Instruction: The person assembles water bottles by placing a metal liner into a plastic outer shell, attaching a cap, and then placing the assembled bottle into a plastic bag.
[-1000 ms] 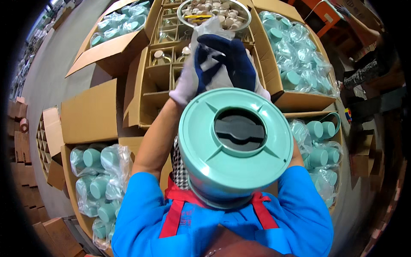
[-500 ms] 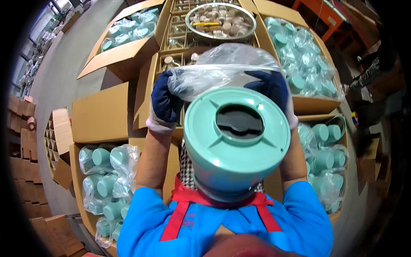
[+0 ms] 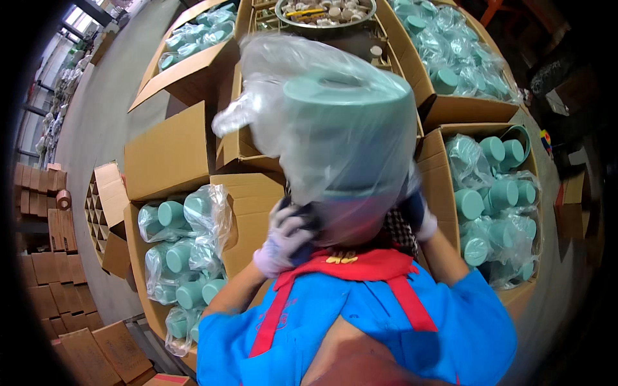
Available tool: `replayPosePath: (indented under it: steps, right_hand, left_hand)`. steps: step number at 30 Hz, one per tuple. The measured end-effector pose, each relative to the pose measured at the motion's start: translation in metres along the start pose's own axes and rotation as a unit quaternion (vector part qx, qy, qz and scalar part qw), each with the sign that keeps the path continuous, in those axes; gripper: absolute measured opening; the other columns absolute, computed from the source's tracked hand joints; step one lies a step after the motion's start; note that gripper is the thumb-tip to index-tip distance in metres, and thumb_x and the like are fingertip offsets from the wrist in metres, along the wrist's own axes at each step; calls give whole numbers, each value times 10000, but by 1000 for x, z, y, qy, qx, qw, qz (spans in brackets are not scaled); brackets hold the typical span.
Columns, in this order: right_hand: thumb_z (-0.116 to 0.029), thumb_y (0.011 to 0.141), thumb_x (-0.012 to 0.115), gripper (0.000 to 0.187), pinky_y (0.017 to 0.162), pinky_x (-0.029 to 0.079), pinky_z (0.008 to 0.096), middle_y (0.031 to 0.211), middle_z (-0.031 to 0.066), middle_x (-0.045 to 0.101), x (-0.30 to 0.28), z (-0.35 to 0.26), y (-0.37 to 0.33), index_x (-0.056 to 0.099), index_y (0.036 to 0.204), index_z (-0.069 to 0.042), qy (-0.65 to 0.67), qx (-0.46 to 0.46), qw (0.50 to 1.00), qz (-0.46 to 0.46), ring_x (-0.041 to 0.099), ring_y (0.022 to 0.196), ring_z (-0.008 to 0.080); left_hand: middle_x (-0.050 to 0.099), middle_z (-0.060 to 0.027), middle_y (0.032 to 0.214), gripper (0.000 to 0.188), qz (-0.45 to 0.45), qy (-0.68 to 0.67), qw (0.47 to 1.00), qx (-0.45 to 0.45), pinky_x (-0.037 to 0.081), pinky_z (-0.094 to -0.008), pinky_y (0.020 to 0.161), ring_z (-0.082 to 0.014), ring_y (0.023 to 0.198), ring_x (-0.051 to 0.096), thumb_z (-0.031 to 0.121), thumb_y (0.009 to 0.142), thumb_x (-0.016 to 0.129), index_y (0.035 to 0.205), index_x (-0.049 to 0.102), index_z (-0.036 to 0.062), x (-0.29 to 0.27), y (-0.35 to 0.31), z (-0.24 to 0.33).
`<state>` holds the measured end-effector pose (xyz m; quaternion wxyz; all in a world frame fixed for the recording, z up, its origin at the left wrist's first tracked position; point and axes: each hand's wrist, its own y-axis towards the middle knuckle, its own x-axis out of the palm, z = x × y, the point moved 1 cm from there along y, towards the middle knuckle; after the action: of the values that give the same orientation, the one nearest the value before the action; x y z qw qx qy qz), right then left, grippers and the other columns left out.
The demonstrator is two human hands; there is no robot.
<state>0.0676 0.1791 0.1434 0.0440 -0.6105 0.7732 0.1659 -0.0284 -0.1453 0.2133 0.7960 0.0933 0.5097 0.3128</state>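
A round teal plastic vessel (image 3: 351, 138) with a broad flat top stands in front of my chest. Over it hangs a clear plastic bag (image 3: 257, 83), its loose end trailing to the upper left. Low on the vessel's left side, my left hand (image 3: 290, 235), in a white and navy glove, is curled closed on the bag's lower part. My right hand (image 3: 417, 209), gloved alike, is at the vessel's lower right side; its fingers are blurred and partly hidden. Whatever holds the vessel up from below cannot be seen.
Cardboard boxes of bagged teal cups stand on both sides, at near left (image 3: 177, 257), near right (image 3: 492, 206) and far right (image 3: 444, 80). A metal bowl (image 3: 325, 24) of small caps and a yellow cutter sits on a divided box ahead. An open flap (image 3: 167, 154) sticks out left.
The bag, earlier stretched between both hands beyond the vessel, now covers the vessel. Both hands have come down toward my body, to the vessel's lower sides.
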Motion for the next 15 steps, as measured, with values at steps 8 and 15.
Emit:
replayPosePath:
  steps: [8,15]
  right_hand:
    - [-116,961,555,474,1101,385,376,1391,165,526,-47,4,12,458,1404,23,-58,-58,996,35,506,1280,268]
    - [-240,1070,401,582,1192,234,310,1603,96,286,35,-52,-18,198,1577,-37,224,37,973,52,316,1433,205]
  left_hand:
    - [422,-146,1502,663,122,-459,862,-176,296,-393,1182,-257,1383,417,243,982,575,1520,275,-2,-10,53,-51]
    - [435,-119,1492,623,-117,-243,900,-341,321,-383,1158,-241,1349,440,241,1004,547,1526,291,18,134,-41,-60]
